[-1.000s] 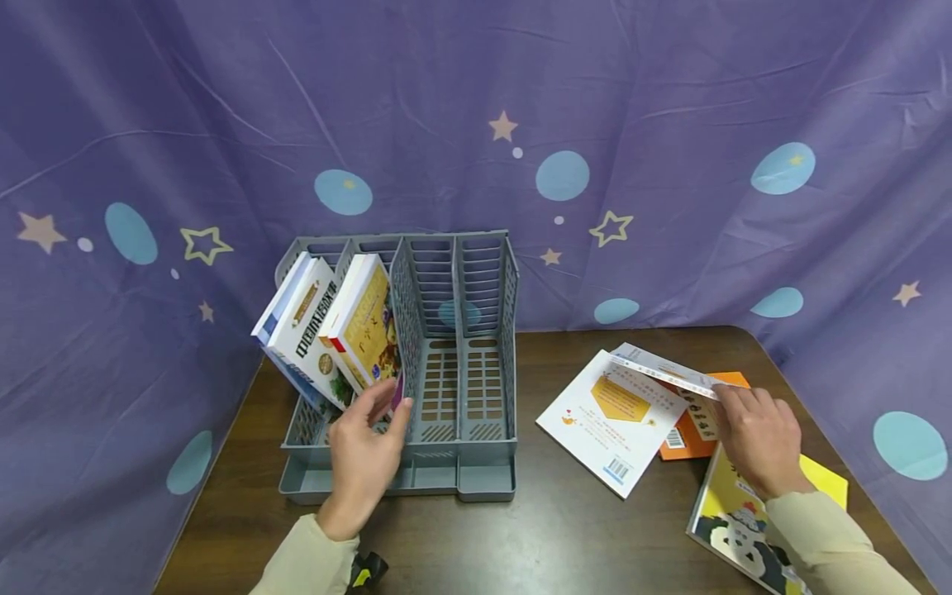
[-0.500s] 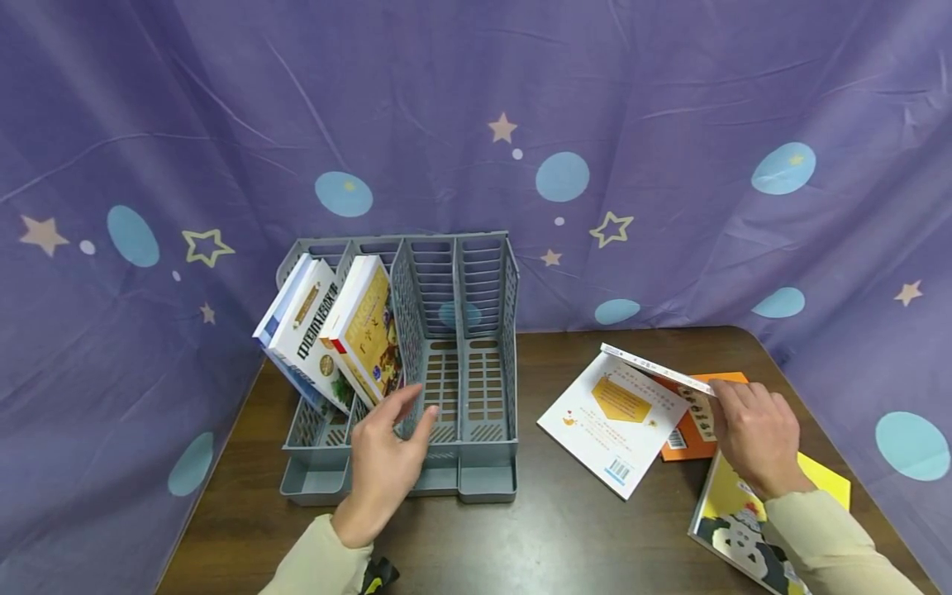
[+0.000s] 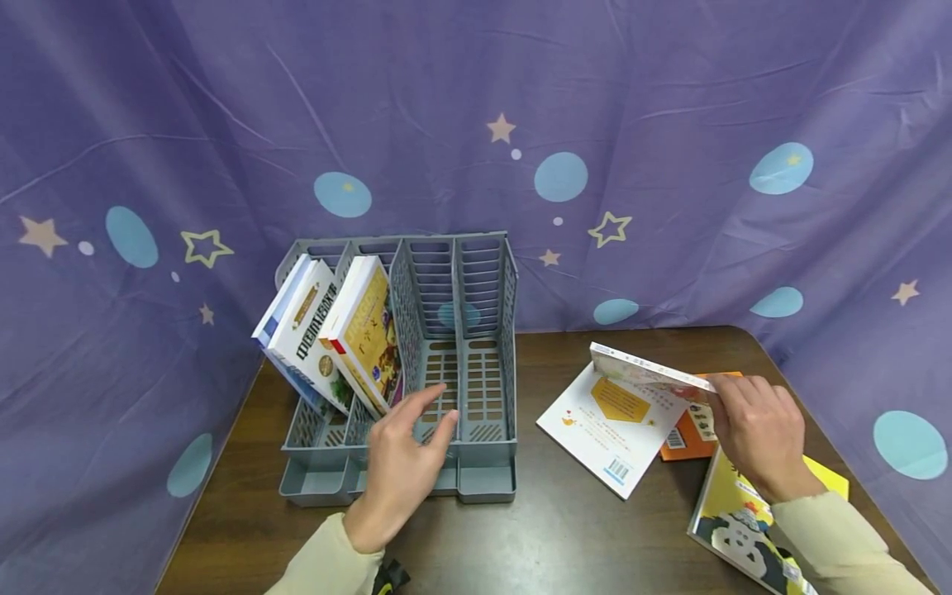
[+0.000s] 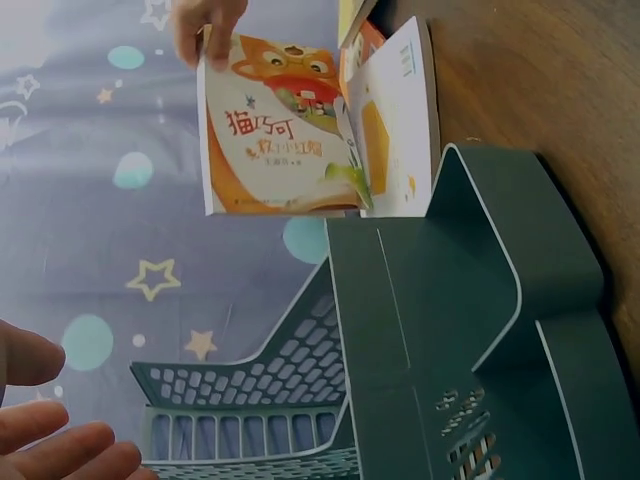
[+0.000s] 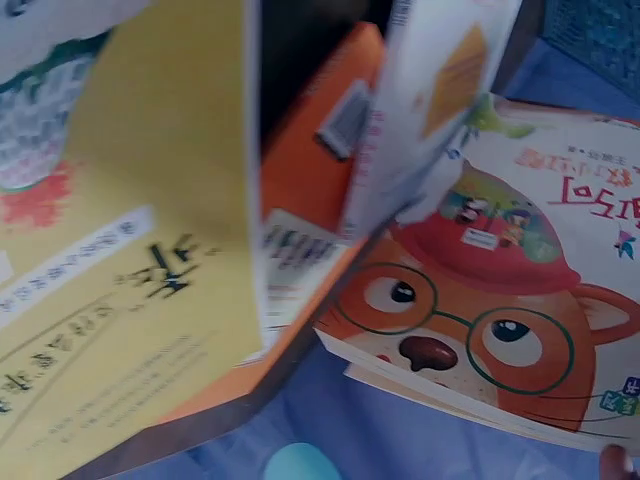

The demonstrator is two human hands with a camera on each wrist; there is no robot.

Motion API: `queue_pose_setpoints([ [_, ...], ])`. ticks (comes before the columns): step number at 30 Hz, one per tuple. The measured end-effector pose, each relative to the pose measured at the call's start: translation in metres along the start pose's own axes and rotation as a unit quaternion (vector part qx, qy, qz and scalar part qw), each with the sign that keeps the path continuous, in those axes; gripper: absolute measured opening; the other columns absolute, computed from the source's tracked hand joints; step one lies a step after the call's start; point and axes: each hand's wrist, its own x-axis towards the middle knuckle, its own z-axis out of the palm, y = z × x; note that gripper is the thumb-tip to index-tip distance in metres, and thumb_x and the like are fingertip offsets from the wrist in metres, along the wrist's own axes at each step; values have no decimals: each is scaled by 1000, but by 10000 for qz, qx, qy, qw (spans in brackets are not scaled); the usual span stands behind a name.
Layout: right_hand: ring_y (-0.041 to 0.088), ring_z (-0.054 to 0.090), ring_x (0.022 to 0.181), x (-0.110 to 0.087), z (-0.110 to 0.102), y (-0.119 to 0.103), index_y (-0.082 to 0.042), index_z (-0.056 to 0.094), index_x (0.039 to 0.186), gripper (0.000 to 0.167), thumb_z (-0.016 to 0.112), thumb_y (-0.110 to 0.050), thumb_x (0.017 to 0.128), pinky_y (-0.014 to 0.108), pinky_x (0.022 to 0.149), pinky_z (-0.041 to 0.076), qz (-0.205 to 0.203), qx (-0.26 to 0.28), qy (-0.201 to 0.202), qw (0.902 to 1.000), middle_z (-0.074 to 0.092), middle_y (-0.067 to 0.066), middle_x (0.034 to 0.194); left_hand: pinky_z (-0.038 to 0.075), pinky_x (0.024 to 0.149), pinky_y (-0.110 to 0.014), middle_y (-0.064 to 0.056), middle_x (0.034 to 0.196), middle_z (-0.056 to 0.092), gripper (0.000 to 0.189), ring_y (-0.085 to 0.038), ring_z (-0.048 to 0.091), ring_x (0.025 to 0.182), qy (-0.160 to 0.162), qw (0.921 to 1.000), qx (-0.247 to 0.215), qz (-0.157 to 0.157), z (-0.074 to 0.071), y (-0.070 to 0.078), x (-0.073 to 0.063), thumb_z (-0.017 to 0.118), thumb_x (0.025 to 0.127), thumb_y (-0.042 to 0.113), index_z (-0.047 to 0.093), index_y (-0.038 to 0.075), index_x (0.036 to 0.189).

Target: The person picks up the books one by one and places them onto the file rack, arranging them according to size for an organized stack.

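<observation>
My right hand (image 3: pixel 759 434) grips a thin picture book (image 3: pixel 647 370) by one end, its spine edge turned up over the table. In the left wrist view the front of this picture book (image 4: pixel 285 130) shows an orange cat in glasses. My left hand (image 3: pixel 405 467), thumb and fingers spread, hovers over the front of the grey file rack (image 3: pixel 487 454) and holds nothing. A white book (image 3: pixel 305 330) and a yellow-covered book (image 3: pixel 368 339) lean left in the rack's left compartments, with a blue-edged book beside them.
Below the held book lies a white book (image 3: pixel 595 438), face down with a barcode. An orange book (image 3: pixel 686 444) and a yellow panda book (image 3: pixel 736 533) lie to its right. A purple curtain (image 3: pixel 669 165) hangs behind the table.
My left hand has moved right, away from the yellow-covered book toward the rack's middle. My right hand has tilted the picture book more upright, and its far end has shifted left.
</observation>
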Motion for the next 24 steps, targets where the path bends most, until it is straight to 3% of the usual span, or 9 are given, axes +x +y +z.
queue_pose_setpoints([
  [10, 35, 59, 75, 23, -17, -20, 0, 68, 96, 41, 42, -31, 99, 44, 54, 35, -370, 376, 325, 9981, 67, 15, 84, 53, 86, -33, -9, 106, 70, 37, -22, 67, 99, -225, 9995, -190, 108, 3, 11, -2, 80, 76, 9, 68, 5, 111],
  [24, 31, 60, 72, 46, -44, -50, 1, 68, 92, 39, 42, -28, 99, 41, 54, 37, -978, 543, 254, 9934, 67, 10, 82, 52, 86, -32, -6, 109, 69, 38, -20, 66, 100, -350, 9973, -373, 529, 10, 30, 1, 80, 75, 11, 68, 7, 111],
])
